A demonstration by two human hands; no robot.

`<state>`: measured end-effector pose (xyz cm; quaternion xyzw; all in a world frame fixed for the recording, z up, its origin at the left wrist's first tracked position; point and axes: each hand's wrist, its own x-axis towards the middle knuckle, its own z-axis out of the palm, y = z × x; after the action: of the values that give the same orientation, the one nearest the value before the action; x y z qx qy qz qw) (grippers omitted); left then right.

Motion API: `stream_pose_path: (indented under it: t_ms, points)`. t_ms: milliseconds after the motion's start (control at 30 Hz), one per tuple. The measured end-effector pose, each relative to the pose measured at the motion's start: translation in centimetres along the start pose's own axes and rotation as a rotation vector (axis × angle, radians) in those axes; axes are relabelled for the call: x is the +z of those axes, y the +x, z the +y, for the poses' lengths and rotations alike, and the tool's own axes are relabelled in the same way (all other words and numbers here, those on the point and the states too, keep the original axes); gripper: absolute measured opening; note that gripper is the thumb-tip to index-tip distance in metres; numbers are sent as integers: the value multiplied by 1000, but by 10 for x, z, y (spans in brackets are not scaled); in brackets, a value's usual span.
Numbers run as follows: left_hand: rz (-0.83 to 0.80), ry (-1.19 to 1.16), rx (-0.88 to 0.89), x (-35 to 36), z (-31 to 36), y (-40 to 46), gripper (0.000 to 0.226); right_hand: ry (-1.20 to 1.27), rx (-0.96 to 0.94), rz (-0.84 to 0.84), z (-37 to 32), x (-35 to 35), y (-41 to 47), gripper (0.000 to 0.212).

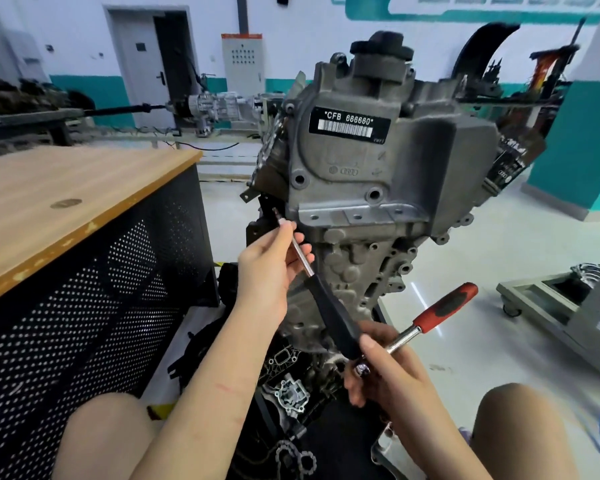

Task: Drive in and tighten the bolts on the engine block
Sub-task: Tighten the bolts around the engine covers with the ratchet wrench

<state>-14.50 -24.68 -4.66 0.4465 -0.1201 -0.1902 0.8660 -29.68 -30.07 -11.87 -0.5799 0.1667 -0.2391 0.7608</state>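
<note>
I see a big grey engine block (361, 188) standing up in front of me, in the middle of the view. It has a black sticker (349, 126) on it with white letters that say CFB 666660. There are many small round bolt holes down its front.

To my left is a workbench (66, 195) with a wooden top and a black side full of little holes. The floor (482, 258) is pale and shiny. Far back there is a grey door (142, 64) and a grey box (243, 62) on the wall.

My left hand (269, 271) is just beside the left edge of the engine block. Its fingers curl round the thin metal rod of a long driver (326, 303). The tip of the rod pokes out above my fingers, near a dark part at the block's left edge. I cannot tell if the tip touches a bolt.

My right hand (383, 365) is lower down, in front of the bottom of the block. It holds the black handle end of the driver. It also holds a ratchet wrench (430, 320) with a red and black grip that sticks up to the right.

Below my hands I see small metal parts and a chain (293, 459) lying down low.
</note>
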Motion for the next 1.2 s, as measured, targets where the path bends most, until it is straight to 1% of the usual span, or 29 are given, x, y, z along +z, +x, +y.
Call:
stream_pose_path:
  t_ms: [100,167,333,400,467,500,533,600,700,867,1067,1200]
  points:
    - [-56,-1,20,12,19,6,15,35,-42,-63,-14,-1,8,55]
    - [-86,-18,22,20,31,11,13,11,-76,-89,-25,-1,14,55]
    - [-104,-1,72,38,53,19,4,-62,-187,-77,-50,8,22,55]
    - [-75,101,138,43,58,23,3,-82,-224,-69,-56,14,22,51]
    - [-47,256,226,45,63,27,5,-152,-281,-63,-60,23,23,34]
    - [-32,319,263,45,65,31,11,-205,-321,-60,-62,27,24,26]
    - [-16,366,289,46,68,34,17,-263,-363,-60,-64,32,25,22]
    - [20,424,307,48,74,42,25,-355,-415,-63,-67,42,27,20]
    - [50,476,301,52,80,49,28,-426,-472,-72,-73,59,30,20]
    - [92,543,350,60,83,55,30,-367,-435,-61,-80,74,41,18]
    - [68,571,352,65,81,60,35,-253,-415,-71,-85,78,43,22]
    - [57,571,360,65,79,61,35,-199,-403,-93,-86,78,41,21]
